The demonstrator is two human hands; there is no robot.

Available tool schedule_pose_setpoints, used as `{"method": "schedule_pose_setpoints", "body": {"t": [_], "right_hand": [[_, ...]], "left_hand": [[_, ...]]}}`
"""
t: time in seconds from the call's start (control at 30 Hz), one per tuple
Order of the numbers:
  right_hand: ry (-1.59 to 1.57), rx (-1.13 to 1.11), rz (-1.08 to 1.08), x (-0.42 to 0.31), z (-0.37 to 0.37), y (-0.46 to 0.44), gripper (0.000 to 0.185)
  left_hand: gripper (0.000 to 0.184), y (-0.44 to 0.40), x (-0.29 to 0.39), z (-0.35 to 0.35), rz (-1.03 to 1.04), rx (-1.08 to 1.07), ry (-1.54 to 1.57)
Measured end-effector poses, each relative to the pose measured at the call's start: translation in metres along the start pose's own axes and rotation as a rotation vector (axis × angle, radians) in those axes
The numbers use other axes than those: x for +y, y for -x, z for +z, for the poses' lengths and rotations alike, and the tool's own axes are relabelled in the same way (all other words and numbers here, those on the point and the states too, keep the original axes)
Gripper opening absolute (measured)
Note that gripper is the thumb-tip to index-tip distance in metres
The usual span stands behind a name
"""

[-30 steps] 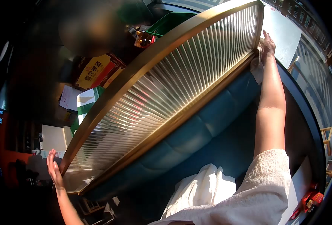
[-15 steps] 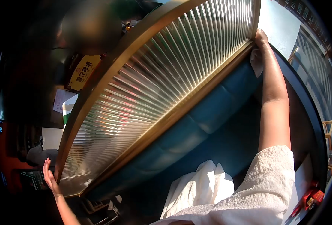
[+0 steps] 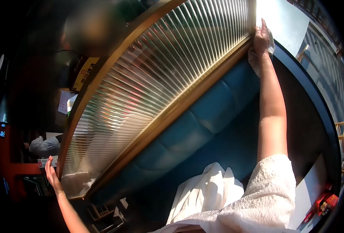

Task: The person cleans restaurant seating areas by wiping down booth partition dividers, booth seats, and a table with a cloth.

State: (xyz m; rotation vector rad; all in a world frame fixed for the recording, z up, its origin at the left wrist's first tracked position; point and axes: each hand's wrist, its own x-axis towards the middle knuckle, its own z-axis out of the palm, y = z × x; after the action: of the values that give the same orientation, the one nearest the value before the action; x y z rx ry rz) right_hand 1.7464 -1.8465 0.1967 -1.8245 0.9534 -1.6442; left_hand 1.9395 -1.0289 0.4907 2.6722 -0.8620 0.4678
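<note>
My right hand (image 3: 261,40) reaches up to the top right corner of a ribbed glass panel (image 3: 160,70) in a brass-coloured frame. A pale cloth (image 3: 253,62) is pressed under that hand and hangs below it, against the frame end. My left hand (image 3: 53,176) is at the panel's lower left end, with its fingers stretched out beside the frame edge and nothing in them. The panel stands on top of a blue padded seat back (image 3: 191,128).
Behind the panel are a yellow beer carton (image 3: 85,75) and a paper sheet (image 3: 66,101). Part of another person, a pale sleeve (image 3: 44,146), shows at left. White tables (image 3: 284,23) lie at upper and lower right, the lower one with a red container (image 3: 326,202).
The view has shifted, bringing the panel nearer and leftward. My right hand, with the cloth, has changed pose at the frame corner, its fingers now pointing up. The pale sleeve has come into clearer view.
</note>
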Motion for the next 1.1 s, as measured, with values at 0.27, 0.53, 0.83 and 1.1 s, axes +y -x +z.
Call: {"method": "schedule_pose_setpoints", "body": {"t": [0.27, 0.53, 0.83, 1.1], "right_hand": [[0.472, -0.070, 0.065, -0.075, -0.006, 0.117, 0.053], [-0.425, -0.040, 0.363, -0.189, -0.044, 0.208, 0.041], [-0.420, -0.005, 0.612, -0.178, -0.014, 0.049, 0.055], [-0.047, 0.125, 0.018, -0.192, 0.038, 0.200, 0.046]], "left_hand": [[0.042, -0.001, -0.010, 0.000, 0.054, 0.040, -0.055], [0.036, -0.002, -0.024, 0.004, 0.069, 0.101, -0.113], [0.035, -0.001, -0.006, 0.005, 0.060, 0.115, -0.101], [0.033, -0.002, 0.001, 0.006, 0.108, 0.139, -0.111]]}}
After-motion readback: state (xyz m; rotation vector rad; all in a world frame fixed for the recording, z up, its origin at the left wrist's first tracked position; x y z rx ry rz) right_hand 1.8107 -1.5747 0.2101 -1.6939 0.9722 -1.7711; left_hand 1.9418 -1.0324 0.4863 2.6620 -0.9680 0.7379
